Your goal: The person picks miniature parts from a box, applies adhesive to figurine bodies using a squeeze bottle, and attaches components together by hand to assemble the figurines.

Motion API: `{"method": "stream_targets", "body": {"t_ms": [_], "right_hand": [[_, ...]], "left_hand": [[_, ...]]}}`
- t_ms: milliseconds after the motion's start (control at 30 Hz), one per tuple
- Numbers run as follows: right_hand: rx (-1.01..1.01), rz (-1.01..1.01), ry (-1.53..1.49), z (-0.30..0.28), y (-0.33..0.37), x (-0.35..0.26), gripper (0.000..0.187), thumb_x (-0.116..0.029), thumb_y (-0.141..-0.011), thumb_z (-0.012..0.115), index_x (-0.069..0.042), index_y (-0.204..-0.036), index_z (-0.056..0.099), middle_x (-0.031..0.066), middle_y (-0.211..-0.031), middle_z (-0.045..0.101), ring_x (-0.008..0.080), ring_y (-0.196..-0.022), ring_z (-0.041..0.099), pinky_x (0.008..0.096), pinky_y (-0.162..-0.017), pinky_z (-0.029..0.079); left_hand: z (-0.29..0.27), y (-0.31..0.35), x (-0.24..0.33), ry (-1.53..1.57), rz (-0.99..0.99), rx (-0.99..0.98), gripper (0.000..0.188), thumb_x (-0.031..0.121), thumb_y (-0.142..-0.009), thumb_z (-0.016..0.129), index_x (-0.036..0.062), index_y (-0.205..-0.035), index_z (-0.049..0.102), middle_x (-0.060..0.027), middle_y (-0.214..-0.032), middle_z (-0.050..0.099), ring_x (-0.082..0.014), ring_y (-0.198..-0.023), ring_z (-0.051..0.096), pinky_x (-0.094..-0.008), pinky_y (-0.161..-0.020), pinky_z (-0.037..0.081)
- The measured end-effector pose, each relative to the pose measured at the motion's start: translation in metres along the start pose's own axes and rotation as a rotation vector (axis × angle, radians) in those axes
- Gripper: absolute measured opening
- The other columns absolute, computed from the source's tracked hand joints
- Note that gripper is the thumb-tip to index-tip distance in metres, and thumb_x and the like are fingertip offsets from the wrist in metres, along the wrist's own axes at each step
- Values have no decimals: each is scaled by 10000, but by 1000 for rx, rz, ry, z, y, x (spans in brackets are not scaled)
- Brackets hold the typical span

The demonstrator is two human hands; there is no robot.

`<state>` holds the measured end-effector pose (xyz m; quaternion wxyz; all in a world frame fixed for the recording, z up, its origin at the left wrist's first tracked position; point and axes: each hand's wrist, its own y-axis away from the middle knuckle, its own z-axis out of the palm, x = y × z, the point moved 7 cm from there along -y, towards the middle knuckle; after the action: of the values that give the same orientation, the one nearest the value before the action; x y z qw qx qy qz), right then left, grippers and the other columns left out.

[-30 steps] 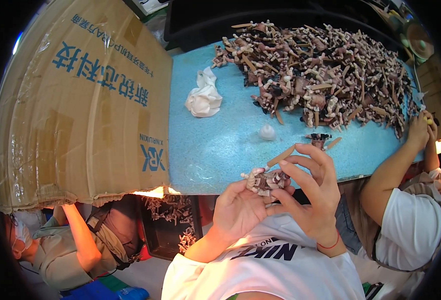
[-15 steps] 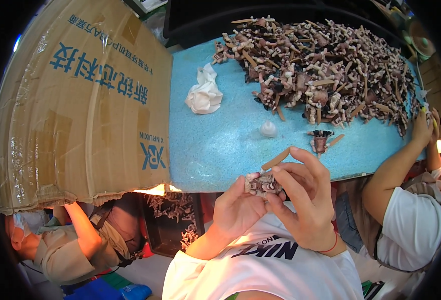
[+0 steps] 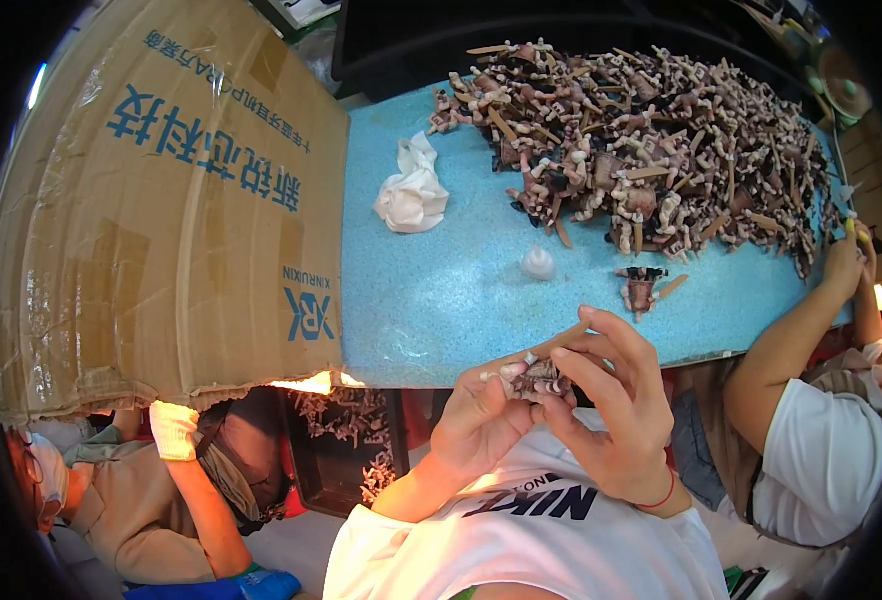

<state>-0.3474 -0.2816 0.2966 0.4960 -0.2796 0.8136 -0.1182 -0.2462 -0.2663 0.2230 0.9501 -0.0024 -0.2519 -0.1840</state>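
Observation:
Both hands meet at the table's near edge, closed around one small pinkish-brown figurine point(image 3: 539, 381). A flat tan strip point(image 3: 567, 343) sticks out from it, up toward the tips of my right fingers. My left hand point(image 3: 476, 418) pinches the figurine from its left side. Thumb and bent fingers of my right hand point(image 3: 619, 415) grip it from the other side. Fingers hide part of the figurine. Beyond my right hand, a similar figurine with a strip point(image 3: 641, 290) lies alone on the blue tabletop point(image 3: 431, 310).
A large heap of figurines point(image 3: 651, 150) covers the table's far right. Crumpled tissue point(image 3: 413, 190) and a small white translucent bottle point(image 3: 538, 264) lie nearer. A cardboard box point(image 3: 181, 220) stands left. Below, a black tray point(image 3: 331, 480) holds figurines. Co-workers sit on both sides.
The held figurine and its strip have shifted slightly down and right, and my left fingers have closed in on it. At left, a co-worker's gloved hand has come into view below the box.

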Motion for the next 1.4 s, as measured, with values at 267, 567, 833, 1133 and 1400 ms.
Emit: {"method": "stream_targets", "body": {"t_ms": [267,567,833,1133,1400], "right_hand": [[71,166,-384,-6,5,17,449,67,-666,618,5,-1100,524,214,-1239,419,316,-1008,557,354,-811,486],[-59,247,-515,8,3,23,473,17,-668,627,6,-1124,501,218,-1243,423,298,-1026,543,343,-838,457],[-134,356,-684,13,5,30,445,53,-679,605,16,-1114,514,190,-1229,447,207,-1036,529,281,-836,467],[-138,390,-828,13,7,34,417,75,-688,583,20,-1098,534,181,-1224,453,200,-1073,500,285,-855,461],[-78,353,-861,12,8,34,403,68,-665,583,30,-1062,524,208,-1180,465,212,-1059,494,313,-851,466]], "left_hand": [[-7,7,11,-567,228,125,543,262,-800,638,-51,-1208,463,-179,-1198,481,-219,-979,555,-336,-832,484],[13,11,28,-1059,524,13,471,91,-760,655,-42,-1185,500,-210,-1183,493,-247,-1003,549,-314,-801,482],[28,13,34,-1361,543,53,472,-8,-684,626,-41,-1145,533,-215,-1145,509,-293,-953,577,-325,-783,491],[33,13,34,-1345,569,73,456,-9,-639,642,-45,-1087,564,-224,-1125,507,-299,-907,590,-336,-734,509],[39,12,32,-1431,575,72,446,17,-649,666,-27,-1083,574,-215,-1115,501,-291,-846,585,-329,-700,504]]}}
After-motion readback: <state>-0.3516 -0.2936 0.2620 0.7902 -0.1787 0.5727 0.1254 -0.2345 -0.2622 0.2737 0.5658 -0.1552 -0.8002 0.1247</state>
